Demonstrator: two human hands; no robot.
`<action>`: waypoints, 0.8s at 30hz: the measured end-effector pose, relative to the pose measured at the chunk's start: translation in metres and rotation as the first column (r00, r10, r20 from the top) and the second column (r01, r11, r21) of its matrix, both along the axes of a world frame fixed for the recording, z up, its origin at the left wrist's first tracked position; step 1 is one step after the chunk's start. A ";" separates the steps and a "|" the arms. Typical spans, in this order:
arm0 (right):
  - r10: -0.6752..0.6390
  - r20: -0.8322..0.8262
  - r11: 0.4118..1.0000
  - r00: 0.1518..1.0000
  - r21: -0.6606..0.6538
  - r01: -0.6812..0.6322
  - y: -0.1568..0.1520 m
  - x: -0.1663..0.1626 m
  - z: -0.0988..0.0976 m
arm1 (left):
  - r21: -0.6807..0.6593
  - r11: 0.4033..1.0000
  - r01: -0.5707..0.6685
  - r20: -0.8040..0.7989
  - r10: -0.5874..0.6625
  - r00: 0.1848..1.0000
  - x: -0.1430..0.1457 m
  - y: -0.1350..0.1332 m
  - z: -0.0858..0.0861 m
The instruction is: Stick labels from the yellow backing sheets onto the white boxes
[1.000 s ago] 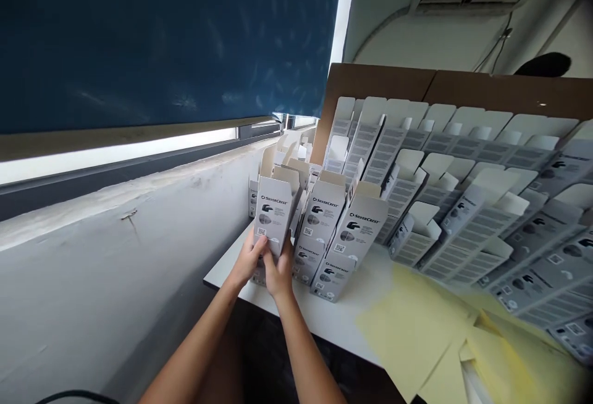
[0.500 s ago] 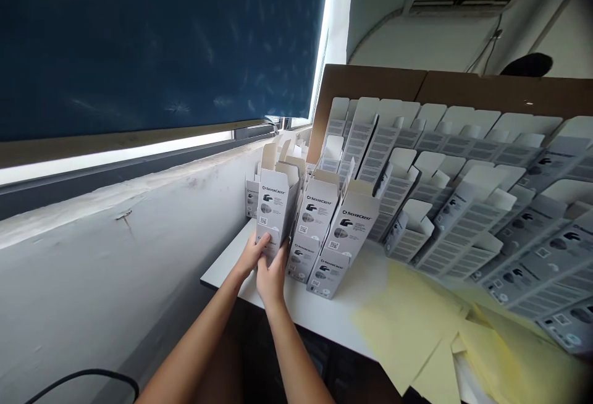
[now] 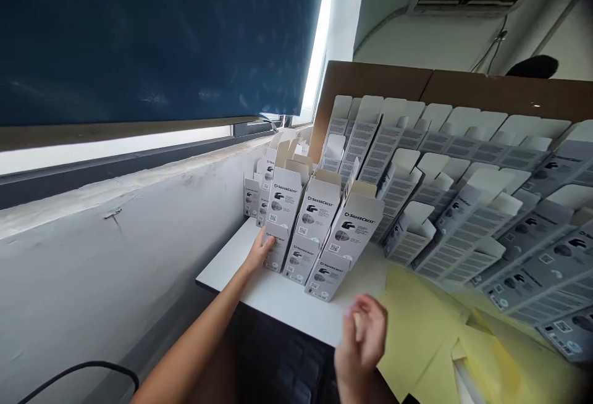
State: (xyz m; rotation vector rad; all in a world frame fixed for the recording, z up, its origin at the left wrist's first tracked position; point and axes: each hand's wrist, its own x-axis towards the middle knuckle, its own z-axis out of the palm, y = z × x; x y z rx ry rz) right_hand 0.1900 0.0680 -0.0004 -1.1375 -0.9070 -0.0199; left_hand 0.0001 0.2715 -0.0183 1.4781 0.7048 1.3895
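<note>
My left hand (image 3: pixel 260 252) is at the lower left edge of a grey-white SilverCrest carton (image 3: pixel 283 197), its thumb on the front face and its other fingers partly hidden along the side. The carton stands upright with its top flaps up, tight against a middle carton (image 3: pixel 316 206) and a third carton (image 3: pixel 356 225) in the same row. Over the table's front edge, my right hand (image 3: pixel 364 333) is raised, slightly blurred, with loosely curled fingers, the thumb apart and nothing visible in it.
More open-topped cartons (image 3: pixel 472 206) stand in rows to the right, before a brown cardboard panel (image 3: pixel 393 76). Yellow paper sheets (image 3: pixel 417 311) lie over the white table (image 3: pixel 273 296) at the right. A white wall (image 3: pixel 115 268) borders the left, below a dark blue blind (image 3: pixel 152 39).
The left carton has shifted right against its neighbour. My right hand has let go of it and moved right and toward me; my left hand stays on its side.
</note>
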 end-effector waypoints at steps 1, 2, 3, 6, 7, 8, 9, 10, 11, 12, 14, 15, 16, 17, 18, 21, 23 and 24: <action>0.006 -0.059 0.999 0.998 -0.046 -0.009 0.007 0.015 -0.001 | 0.005 1.000 0.003 0.003 -0.003 1.000 0.001 0.002 -0.002; 0.054 -0.099 0.992 0.994 -0.106 -0.065 0.016 0.027 -0.002 | 0.009 1.000 0.005 0.006 -0.005 1.000 0.003 0.004 -0.004; 0.124 -0.124 0.976 0.984 -0.164 -0.144 0.026 0.036 -0.005 | 0.011 1.000 0.010 0.006 -0.010 1.000 0.004 0.005 -0.006; 0.340 -0.187 0.875 0.922 -0.296 -0.383 0.050 0.041 -0.017 | 0.018 0.999 0.032 -0.010 -0.032 0.999 0.006 0.007 -0.009; 0.371 -0.211 0.849 0.904 -0.317 -0.423 0.055 0.038 -0.021 | 0.023 0.999 0.041 -0.020 -0.041 0.999 0.005 0.007 -0.008; 0.382 -0.234 0.834 0.894 -0.331 -0.443 0.059 0.034 -0.026 | 0.031 0.998 0.047 -0.030 -0.047 0.998 0.003 0.008 -0.008; 0.376 -0.252 0.829 0.891 -0.337 -0.446 0.061 0.030 -0.030 | 0.040 0.998 0.048 -0.038 -0.046 0.998 -0.001 0.008 -0.006; 0.365 -0.263 0.832 0.893 -0.338 -0.440 0.061 0.026 -0.033 | 0.051 0.998 0.038 -0.044 -0.036 0.998 -0.006 0.009 -0.005; 0.355 -0.268 0.837 0.896 -0.336 -0.432 0.061 0.023 -0.036 | 0.061 0.998 0.016 -0.045 -0.013 0.999 -0.012 0.011 -0.003; 0.351 -0.271 0.841 0.896 -0.329 -0.429 0.060 0.021 -0.038 | 0.070 0.997 -0.022 -0.043 0.025 0.999 -0.019 0.013 -0.001; 0.362 -0.281 0.840 0.889 -0.315 -0.441 0.059 0.019 -0.042 | 0.081 0.987 -0.141 -0.033 0.144 0.989 -0.030 0.021 0.004; 0.367 -0.290 0.837 0.884 -0.312 -0.449 0.058 0.018 -0.043 | 0.086 0.973 -0.215 -0.028 0.218 0.976 -0.034 0.027 0.007; 0.368 -0.298 0.835 0.881 -0.310 -0.454 0.058 0.018 -0.044 | 0.092 0.952 -0.292 -0.026 0.295 0.955 -0.037 0.034 0.010; 0.366 -0.302 0.836 0.880 -0.309 -0.453 0.059 0.017 -0.046 | 0.104 0.925 -0.366 -0.028 0.370 0.928 -0.039 0.041 0.013; 0.360 -0.300 0.840 0.884 -0.308 -0.447 0.059 0.016 -0.047 | 0.122 0.893 -0.432 -0.034 0.439 0.898 -0.038 0.048 0.017; 0.346 -0.272 0.854 0.898 -0.304 -0.422 0.060 0.015 -0.051 | 0.212 0.789 -0.576 -0.067 0.600 0.797 -0.033 0.065 0.026; 0.345 -0.261 0.856 0.901 -0.307 -0.417 0.059 0.015 -0.054 | 0.274 0.713 -0.645 -0.083 0.686 0.723 -0.030 0.071 0.029; 0.347 -0.261 0.855 0.901 -0.307 -0.418 0.058 0.015 -0.055 | 0.298 0.674 -0.676 -0.089 0.725 0.683 -0.030 0.072 0.029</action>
